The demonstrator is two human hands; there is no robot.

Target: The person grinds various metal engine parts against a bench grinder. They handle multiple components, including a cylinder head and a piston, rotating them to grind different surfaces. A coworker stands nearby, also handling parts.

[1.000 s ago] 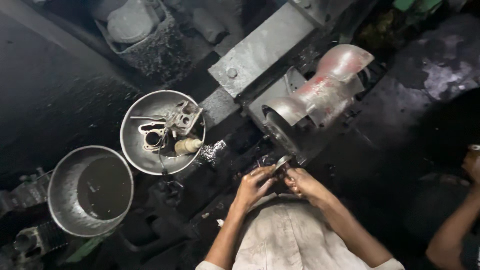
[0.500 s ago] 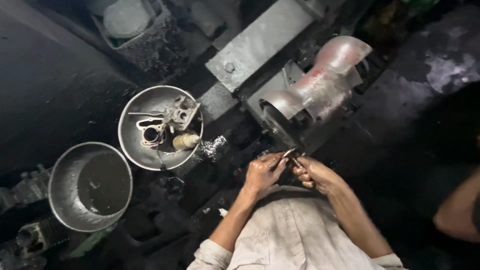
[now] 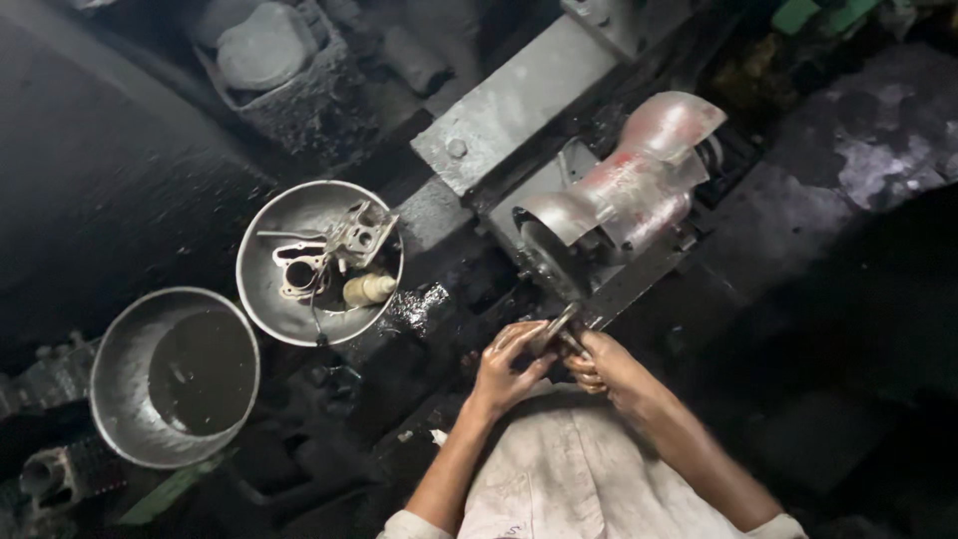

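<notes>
A dull silver metal bowl is seen holding grey engine parts, a pale gasket and a cream-coloured cylinder; a second silver bowl is filled with near-black liquid. The bench grinder's guard is shown in worn silver-grey, streaked with faded red. A flat steel plate is rendered matte grey, and the floor black and oil-stained, with pale grey blotches at upper right. A small silvery metal piece is gripped between the left hand and right hand, both smeared dark with grease. An off-white, grime-marked garment is worn
</notes>
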